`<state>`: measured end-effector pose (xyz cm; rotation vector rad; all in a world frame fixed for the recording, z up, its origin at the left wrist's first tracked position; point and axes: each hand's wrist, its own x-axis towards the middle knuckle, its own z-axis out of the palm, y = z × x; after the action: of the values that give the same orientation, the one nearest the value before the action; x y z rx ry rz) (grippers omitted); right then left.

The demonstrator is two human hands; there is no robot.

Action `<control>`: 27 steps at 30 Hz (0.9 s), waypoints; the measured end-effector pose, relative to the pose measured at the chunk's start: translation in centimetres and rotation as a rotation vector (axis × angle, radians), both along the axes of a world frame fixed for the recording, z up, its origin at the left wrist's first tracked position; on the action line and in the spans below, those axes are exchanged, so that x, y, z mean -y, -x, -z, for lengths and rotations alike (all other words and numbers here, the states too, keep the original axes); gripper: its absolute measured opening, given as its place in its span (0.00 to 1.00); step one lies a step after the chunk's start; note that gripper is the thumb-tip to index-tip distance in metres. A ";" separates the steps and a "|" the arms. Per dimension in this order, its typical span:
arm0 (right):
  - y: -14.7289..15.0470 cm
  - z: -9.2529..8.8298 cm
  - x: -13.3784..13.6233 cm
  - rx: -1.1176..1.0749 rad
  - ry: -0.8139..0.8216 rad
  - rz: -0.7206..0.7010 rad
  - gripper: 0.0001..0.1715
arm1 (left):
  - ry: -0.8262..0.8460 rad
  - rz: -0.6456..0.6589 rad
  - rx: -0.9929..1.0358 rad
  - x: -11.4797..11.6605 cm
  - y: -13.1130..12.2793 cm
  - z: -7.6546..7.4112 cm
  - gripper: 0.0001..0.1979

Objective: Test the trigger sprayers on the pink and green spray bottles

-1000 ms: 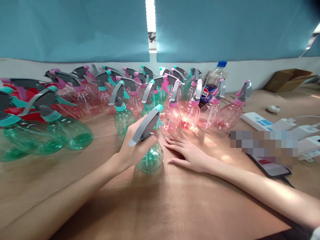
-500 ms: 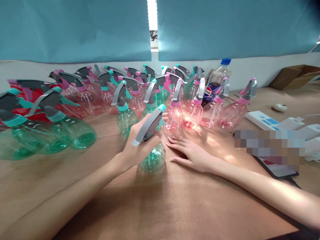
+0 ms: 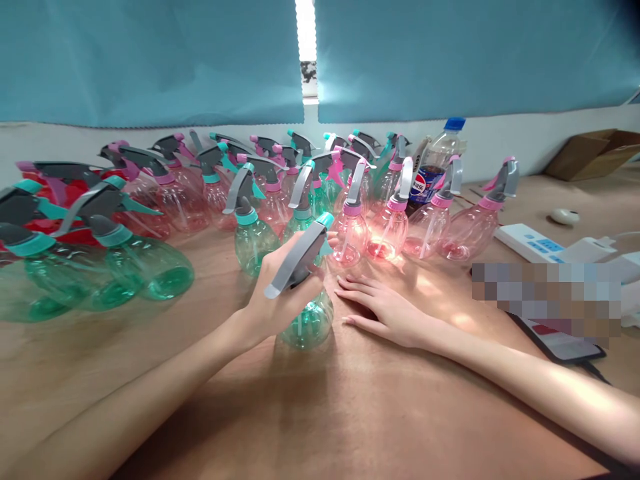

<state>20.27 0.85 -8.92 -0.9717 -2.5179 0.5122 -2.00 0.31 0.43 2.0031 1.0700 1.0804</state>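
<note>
My left hand [image 3: 280, 287] is wrapped round the neck of a green spray bottle [image 3: 307, 323] with a grey trigger head and a turquoise nozzle. That bottle stands upright on the wooden table [image 3: 320, 413], and my fingers hide its collar. Beside it, my right hand [image 3: 385, 310] lies flat on the tabletop, fingers stretched out and holding nothing. Just beyond my hands are two green spray bottles, one [image 3: 253, 243] to the left and one [image 3: 299, 217] partly behind my left hand. Pink spray bottles stand to the right, the nearest [image 3: 350, 233] past my right fingertips.
More green spray bottles [image 3: 167, 270] and pink ones [image 3: 183, 200] crowd the left and back. A cola bottle [image 3: 433, 163] stands behind the pink row. At right are a power strip [image 3: 527, 243], a phone [image 3: 575, 343], a white mouse [image 3: 564, 216] and a cardboard box [image 3: 593, 153].
Hardly anything differs. The view has shifted slightly; my left hand keeps its hold on the green spray bottle and my right hand stays flat on the table.
</note>
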 end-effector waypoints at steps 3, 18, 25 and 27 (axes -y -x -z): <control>0.0 0.2 0.0 -0.017 -0.005 0.004 0.32 | -0.016 0.000 0.019 0.1 -0.1 -0.2 0.13; 0.0 0.2 -0.1 -0.017 0.000 0.001 0.31 | -0.008 0.010 0.108 -0.1 0.0 0.1 0.04; 0.0 0.2 -0.1 0.011 -0.012 0.000 0.32 | 0.019 -0.012 0.091 -0.1 0.0 0.0 0.05; -0.1 0.2 -0.1 0.012 -0.009 -0.001 0.32 | -0.022 -0.018 0.055 -0.1 0.0 0.0 0.04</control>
<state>20.33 0.92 -9.08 -0.9738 -2.5291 0.4967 -2.03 0.42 0.48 1.9727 1.0542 1.1542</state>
